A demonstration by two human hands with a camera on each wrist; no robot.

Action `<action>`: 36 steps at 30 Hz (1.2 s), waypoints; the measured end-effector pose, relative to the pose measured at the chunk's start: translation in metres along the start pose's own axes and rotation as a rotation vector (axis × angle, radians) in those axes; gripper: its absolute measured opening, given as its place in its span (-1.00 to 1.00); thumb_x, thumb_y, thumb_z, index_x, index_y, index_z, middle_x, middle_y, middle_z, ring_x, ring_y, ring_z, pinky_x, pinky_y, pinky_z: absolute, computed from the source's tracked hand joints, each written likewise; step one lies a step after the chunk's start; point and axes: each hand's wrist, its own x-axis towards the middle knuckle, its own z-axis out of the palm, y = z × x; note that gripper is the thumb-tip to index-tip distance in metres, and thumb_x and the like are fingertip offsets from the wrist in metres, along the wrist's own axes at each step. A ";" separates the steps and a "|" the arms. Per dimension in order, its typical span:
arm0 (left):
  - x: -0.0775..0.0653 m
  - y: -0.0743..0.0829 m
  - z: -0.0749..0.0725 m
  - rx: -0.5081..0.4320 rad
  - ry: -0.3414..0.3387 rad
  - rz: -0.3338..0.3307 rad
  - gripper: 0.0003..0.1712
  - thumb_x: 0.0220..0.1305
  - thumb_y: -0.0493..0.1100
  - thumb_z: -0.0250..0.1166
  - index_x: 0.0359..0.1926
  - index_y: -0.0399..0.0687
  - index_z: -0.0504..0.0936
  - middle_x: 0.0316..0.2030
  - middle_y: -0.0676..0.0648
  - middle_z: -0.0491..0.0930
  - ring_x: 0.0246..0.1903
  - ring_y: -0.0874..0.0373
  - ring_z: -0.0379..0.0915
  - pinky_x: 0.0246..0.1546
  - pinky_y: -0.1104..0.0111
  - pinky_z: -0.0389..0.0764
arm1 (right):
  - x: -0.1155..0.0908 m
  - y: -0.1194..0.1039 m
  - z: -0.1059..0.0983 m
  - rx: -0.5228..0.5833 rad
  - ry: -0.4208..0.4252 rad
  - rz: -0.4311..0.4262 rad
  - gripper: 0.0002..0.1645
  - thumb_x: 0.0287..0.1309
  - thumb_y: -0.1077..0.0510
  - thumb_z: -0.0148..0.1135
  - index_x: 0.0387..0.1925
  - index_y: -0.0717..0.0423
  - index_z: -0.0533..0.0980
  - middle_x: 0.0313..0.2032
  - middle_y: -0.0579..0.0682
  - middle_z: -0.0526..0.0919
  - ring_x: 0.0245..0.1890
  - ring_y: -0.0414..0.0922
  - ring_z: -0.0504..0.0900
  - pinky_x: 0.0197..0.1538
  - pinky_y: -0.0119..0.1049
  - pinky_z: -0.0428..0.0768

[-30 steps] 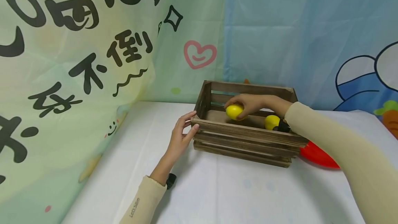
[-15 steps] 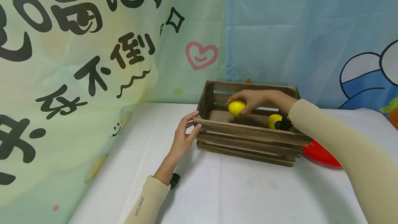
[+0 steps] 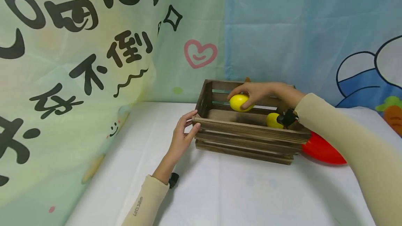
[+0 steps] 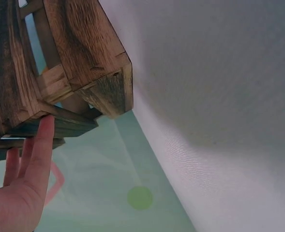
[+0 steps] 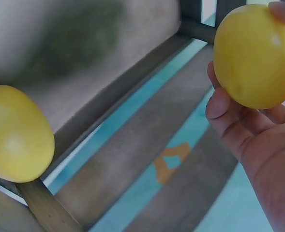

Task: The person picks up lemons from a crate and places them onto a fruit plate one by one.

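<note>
In the head view my right hand [image 3: 254,93] holds a yellow lemon [image 3: 239,103] above the floor of a brown slatted wooden crate [image 3: 248,128]. The right wrist view shows fingertips and thumb around that lemon [image 5: 256,55], which hangs clear of the slats. A second lemon [image 3: 273,120] lies at the crate's right end, partly hidden by the black wrist camera. My left hand [image 3: 183,132] touches the crate's near left corner, its thumb on the front and its fingers at the end. Seen from the left wrist, straight fingers [image 4: 38,154] meet the crate's wood [image 4: 91,43].
A red round plate-like thing [image 3: 325,151] lies right of the crate, partly behind the right sleeve [image 3: 345,142]. The crate stands on a white cloth-covered table [image 3: 232,191]. Printed curtains [image 3: 267,44] hang close behind and at the left.
My right hand has raised the lemon from low in the crate to about the height of its back slats. The left hand stays at the corner; the second lemon has not moved.
</note>
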 end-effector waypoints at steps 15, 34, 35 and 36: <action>0.001 -0.001 -0.001 0.003 0.002 0.018 -0.48 0.42 -0.17 0.19 0.35 0.08 0.36 0.25 -0.19 0.37 0.17 -0.18 0.42 -0.19 0.06 0.65 | -0.062 -0.026 -0.024 0.001 0.190 -0.024 -0.34 0.20 0.30 0.24 0.34 0.23 0.32 0.25 0.23 0.37 -0.15 0.05 0.50 -0.14 -0.16 0.56; -0.001 0.001 0.002 0.011 -0.003 0.006 -0.48 0.41 -0.17 0.20 0.35 0.06 0.36 0.24 -0.19 0.37 0.18 -0.17 0.41 -0.18 0.06 0.64 | -0.153 0.005 -0.016 -0.172 0.510 -0.009 -0.32 0.08 0.36 0.34 0.27 0.06 0.42 0.06 -0.39 0.44 -0.18 -0.18 0.48 -0.20 -0.34 0.50; -0.001 0.001 0.002 0.015 -0.001 0.004 -0.48 0.41 -0.16 0.20 0.35 0.07 0.35 0.23 -0.18 0.38 0.18 -0.17 0.41 -0.18 0.07 0.63 | -0.157 0.007 -0.015 -0.172 0.523 0.005 -0.32 0.08 0.37 0.34 0.27 0.06 0.42 0.05 -0.40 0.45 -0.18 -0.18 0.48 -0.20 -0.35 0.50; -0.001 0.001 0.002 0.023 0.002 0.004 -0.48 0.41 -0.16 0.20 0.35 0.08 0.35 0.22 -0.18 0.39 0.17 -0.17 0.42 -0.19 0.06 0.62 | -0.161 0.010 -0.013 -0.170 0.536 0.017 -0.32 0.07 0.37 0.35 0.26 0.07 0.43 0.04 -0.39 0.45 -0.17 -0.19 0.48 -0.20 -0.36 0.50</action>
